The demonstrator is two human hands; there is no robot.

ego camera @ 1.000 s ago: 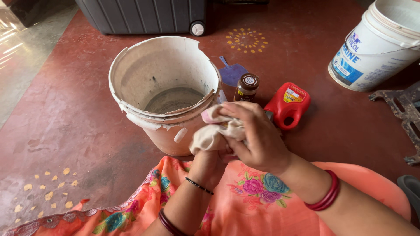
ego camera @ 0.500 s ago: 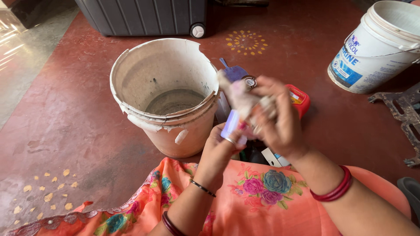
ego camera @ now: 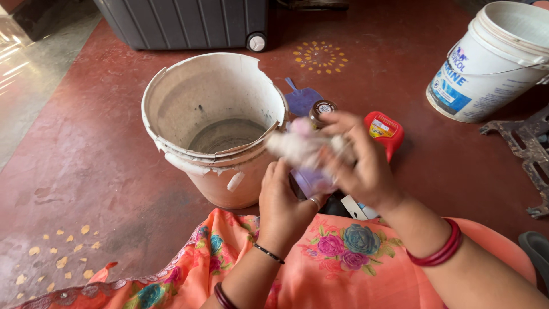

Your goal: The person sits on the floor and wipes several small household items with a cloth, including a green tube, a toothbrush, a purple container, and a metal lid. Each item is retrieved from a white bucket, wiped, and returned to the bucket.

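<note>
My right hand grips a crumpled off-white cloth, which is blurred with motion. Just below it my left hand holds a small pale purple object; the cloth lies against that object. Both hands hover over my lap, just right of a cracked white bucket with a chipped rim. The bucket is upright on the red floor and looks empty apart from grime at its bottom.
A brown-capped small jar, a red bottle and a purple flat scoop sit behind my hands. A white printed bucket stands far right, beside a dark metal frame. A grey wheeled case is at the back.
My hands rose from my lap and parted, showing the purple object in the left hand. The right hand keeps rubbing the cloth over it, now shifted slightly left.
</note>
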